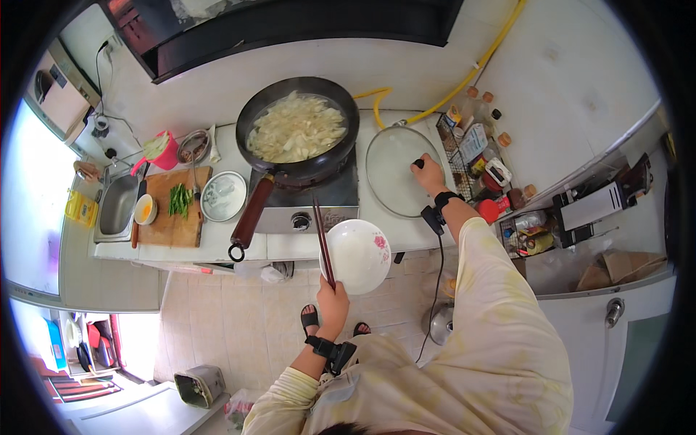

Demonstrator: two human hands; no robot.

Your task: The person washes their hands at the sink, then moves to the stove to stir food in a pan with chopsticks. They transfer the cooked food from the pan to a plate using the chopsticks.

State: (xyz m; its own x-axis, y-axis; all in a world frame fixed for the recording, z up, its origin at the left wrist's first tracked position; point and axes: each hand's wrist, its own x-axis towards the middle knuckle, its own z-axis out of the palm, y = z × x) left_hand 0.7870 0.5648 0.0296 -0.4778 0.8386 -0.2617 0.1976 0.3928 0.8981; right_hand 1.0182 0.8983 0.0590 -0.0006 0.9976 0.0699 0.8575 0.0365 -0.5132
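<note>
My left hand (333,302) holds a white plate (359,255) with pink flowers at its rim, along with a pair of brown chopsticks (323,244) pointing toward the stove. My right hand (428,174) grips the black knob of a glass pan lid (397,168), which lies on the white counter right of the stove. On the gas stove (326,209) sits a black wok (250,152) with a wooden handle (255,209) reaching toward me. Pale sliced food (296,128) in liquid fills much of the wok.
Left of the stove are a metal dish (223,197), a cutting board (174,234) with chopped greens (180,200), a bowl of egg (144,209), a pink container (166,152) and a sink (117,209). Wire baskets of condiments (462,157) flank the lid. A yellow hose (454,98) runs behind.
</note>
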